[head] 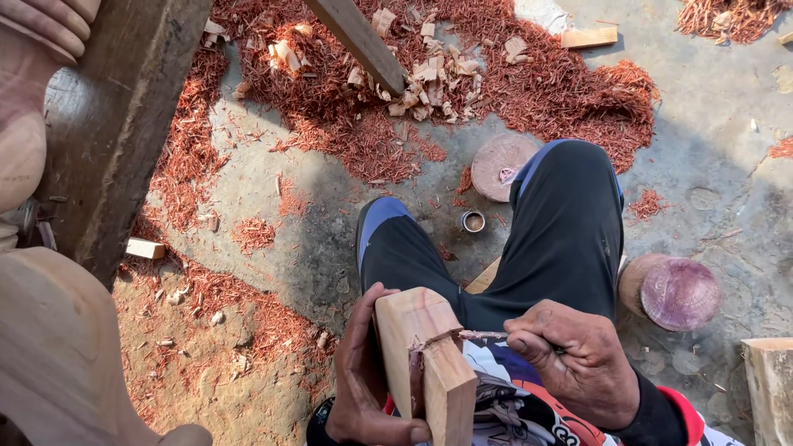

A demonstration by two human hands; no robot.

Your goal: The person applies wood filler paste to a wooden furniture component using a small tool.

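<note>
Wood block (425,363), at 6 o'clock on the lap: left hand (363,388) fingers closed round it, right hand (570,359) fingers clamped on chisel (487,336); notch begun, bulk uncut, red shavings (347,124) at 12 o'clock.

It was a woodcarving workshop on bare concrete ground, shown by the red wood shavings (529,91) heaped at the far side, pale wood chips (429,78) among them, turned wooden posts (33,107) at the left and round wood offcuts (679,293) at the right.
</note>
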